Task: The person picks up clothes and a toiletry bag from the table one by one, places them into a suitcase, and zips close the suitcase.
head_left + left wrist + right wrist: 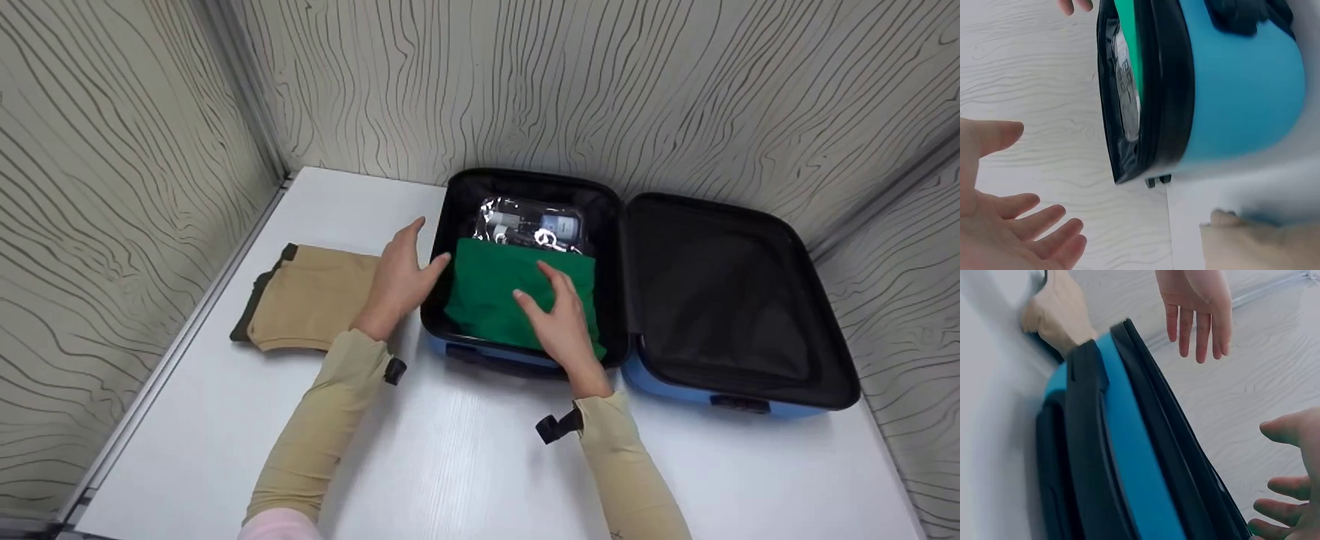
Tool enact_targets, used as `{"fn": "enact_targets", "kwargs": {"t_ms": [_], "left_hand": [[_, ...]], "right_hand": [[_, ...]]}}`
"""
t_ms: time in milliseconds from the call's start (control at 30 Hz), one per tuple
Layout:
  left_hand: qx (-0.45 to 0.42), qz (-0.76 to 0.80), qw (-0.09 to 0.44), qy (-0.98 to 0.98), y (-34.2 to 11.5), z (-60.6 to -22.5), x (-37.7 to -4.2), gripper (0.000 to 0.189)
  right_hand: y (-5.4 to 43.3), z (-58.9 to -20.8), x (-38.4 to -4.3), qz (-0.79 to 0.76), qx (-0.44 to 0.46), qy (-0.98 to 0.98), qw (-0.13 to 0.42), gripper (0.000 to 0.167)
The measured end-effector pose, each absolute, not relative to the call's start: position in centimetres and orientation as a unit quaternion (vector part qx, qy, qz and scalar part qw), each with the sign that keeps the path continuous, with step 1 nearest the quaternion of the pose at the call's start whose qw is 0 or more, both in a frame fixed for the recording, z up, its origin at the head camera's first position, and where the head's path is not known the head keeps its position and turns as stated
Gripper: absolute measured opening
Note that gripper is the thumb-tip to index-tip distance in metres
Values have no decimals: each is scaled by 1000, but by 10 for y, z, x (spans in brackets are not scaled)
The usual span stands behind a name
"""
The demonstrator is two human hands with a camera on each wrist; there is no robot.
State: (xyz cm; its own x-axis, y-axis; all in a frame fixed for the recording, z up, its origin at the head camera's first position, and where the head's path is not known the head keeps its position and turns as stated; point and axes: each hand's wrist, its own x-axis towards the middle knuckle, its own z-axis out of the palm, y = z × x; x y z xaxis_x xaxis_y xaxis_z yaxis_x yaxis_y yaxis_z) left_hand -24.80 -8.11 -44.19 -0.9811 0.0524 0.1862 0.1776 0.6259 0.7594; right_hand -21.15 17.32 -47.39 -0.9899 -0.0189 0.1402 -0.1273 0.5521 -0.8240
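Observation:
A small blue suitcase with black lining lies open on the white table. Folded green cloth fills its front part, and behind that sits a clear pouch with small bottles inside. My left hand is at the suitcase's left rim, fingers spread, holding nothing. Above the green cloth is my right hand, thumb and fingers apart and nothing between them. Left of the suitcase lies a folded tan garment with dark green edging, partly covered by my left hand in the head view.
The suitcase's lid is folded out flat to the right on the table. Wood-grain patterned panels stand behind and at both sides. A metal rail runs along the table's left edge.

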Motion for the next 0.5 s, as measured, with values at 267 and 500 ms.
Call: {"fn": "enact_targets", "kwargs": {"t_ms": [267,500], "left_hand": [[-30,-424,75,-902,-112,-438,-245,72],[-15,-420,78,-904,-140,-438,-243,72]], "right_hand": [[149,-473,-206,499,53,-863,55,67],[133,-470,-204,513,70,-855,38,64]]}}
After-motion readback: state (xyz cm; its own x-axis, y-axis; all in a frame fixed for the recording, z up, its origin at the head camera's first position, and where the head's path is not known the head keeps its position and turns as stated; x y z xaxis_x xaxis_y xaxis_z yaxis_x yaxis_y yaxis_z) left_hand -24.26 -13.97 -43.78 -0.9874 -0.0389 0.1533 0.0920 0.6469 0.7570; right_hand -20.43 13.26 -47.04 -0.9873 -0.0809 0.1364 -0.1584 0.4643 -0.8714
